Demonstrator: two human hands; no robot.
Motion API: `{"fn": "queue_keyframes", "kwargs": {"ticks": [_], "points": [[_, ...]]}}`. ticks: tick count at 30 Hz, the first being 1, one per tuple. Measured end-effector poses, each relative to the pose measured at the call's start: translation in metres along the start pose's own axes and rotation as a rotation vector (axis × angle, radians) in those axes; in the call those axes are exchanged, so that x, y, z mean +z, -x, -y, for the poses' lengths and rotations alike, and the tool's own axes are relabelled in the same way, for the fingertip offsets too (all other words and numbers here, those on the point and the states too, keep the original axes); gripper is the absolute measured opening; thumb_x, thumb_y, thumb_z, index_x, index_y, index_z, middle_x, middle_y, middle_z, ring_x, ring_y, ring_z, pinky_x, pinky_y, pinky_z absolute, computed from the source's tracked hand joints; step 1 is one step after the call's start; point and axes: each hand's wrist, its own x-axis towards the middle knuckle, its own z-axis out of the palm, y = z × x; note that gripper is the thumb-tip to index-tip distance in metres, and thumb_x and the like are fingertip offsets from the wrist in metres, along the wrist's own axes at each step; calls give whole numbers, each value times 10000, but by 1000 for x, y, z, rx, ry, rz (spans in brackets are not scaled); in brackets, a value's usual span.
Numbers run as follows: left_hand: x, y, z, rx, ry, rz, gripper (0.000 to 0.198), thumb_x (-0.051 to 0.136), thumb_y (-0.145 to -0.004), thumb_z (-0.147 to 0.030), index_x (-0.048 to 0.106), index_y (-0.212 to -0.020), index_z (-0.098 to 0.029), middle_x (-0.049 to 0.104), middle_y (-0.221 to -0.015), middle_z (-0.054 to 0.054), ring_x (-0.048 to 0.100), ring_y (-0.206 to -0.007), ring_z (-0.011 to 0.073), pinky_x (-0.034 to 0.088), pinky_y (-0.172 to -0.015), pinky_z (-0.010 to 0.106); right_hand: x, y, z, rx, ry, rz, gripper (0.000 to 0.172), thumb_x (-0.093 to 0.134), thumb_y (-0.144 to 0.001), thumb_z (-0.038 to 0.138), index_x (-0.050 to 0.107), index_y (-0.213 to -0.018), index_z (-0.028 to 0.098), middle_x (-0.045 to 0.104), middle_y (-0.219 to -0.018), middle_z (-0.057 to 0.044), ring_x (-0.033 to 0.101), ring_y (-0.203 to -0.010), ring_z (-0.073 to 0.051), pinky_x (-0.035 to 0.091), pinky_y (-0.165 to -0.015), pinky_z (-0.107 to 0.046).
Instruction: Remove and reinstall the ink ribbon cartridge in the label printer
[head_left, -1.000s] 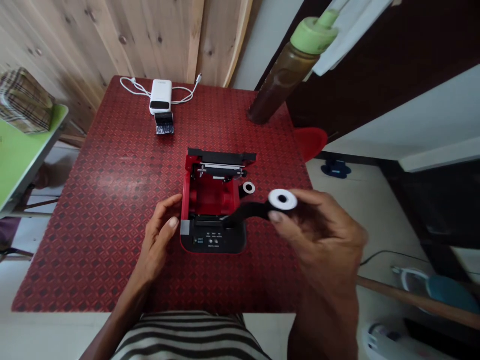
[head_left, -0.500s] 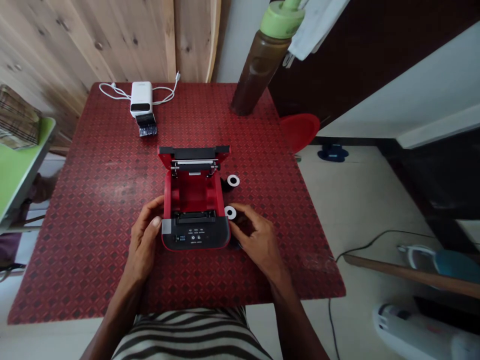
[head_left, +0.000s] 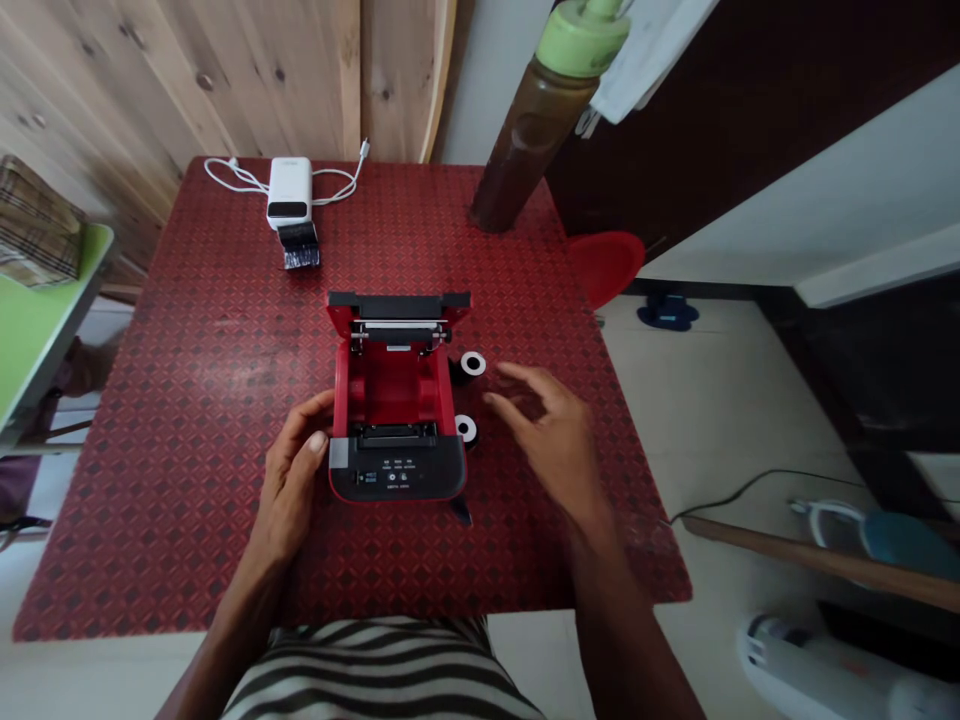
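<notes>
A red and black label printer (head_left: 397, 470) sits on the table with its lid (head_left: 400, 305) raised, showing a hollow red bay (head_left: 394, 385). My left hand (head_left: 292, 470) holds its left side, thumb by the front corner and fingers along the side wall. Two dark rolls with white ring-shaped ends stand close to the printer's right side: a farther roll (head_left: 472, 364) and a nearer roll (head_left: 467, 431). My right hand (head_left: 551, 435) hovers right of both rolls, slightly blurred, thumb and fingers apart with nothing between them. A dark flat piece (head_left: 461, 510) shows at the printer's front right corner.
The red patterned table (head_left: 187, 480) carries a white power bank (head_left: 290, 190) with a white cable and a dark strip at the back left. A tall brown bottle (head_left: 525, 140) with a green cap stands back right. A red chair (head_left: 607, 265) is beyond the right edge.
My right hand has left the nearer roll and the printer's right side, moving right and farther back with its fingers parted. My left hand stays at the printer. The view has shifted slightly.
</notes>
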Motion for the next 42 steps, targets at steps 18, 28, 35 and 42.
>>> {"fn": "queue_keyframes", "kwargs": {"ticks": [18,28,35,42], "points": [[3,1,-2,-27,4,-4,485,643,-1138,-538,715,-1547,-288,757,-1534,98,719,-1371,351,535,-1182,500,-63,4,61,-75,-40,40,324,737,-920,250,805,-1220,351,837,-1228,-17,778,-1167,-279,594,-1026,-437],[9,3,-15,-63,37,-3,572,704,-1081,-603,705,-1511,-224,758,-1526,146,717,-1395,372,526,-1235,568,-15,-14,123,-374,254,493,196,754,-1006,206,681,-1164,296,828,-1059,-31,800,-920,-250,640,-836,-382],[10,3,-23,-66,3,11,575,702,-1078,-603,707,-1518,-232,758,-1505,146,699,-1406,376,507,-1220,552,32,-21,125,-425,501,499,188,755,-994,110,689,-1092,256,807,-1084,-93,763,-1058,-331,613,-950,-475],[9,3,-25,-64,-27,17,551,695,-1081,-596,714,-1507,-248,740,-1536,131,712,-1349,353,526,-1198,541,54,-28,125,-399,614,572,227,689,-982,27,740,-1103,213,837,-1173,-146,775,-1152,-358,607,-1019,-499]]}}
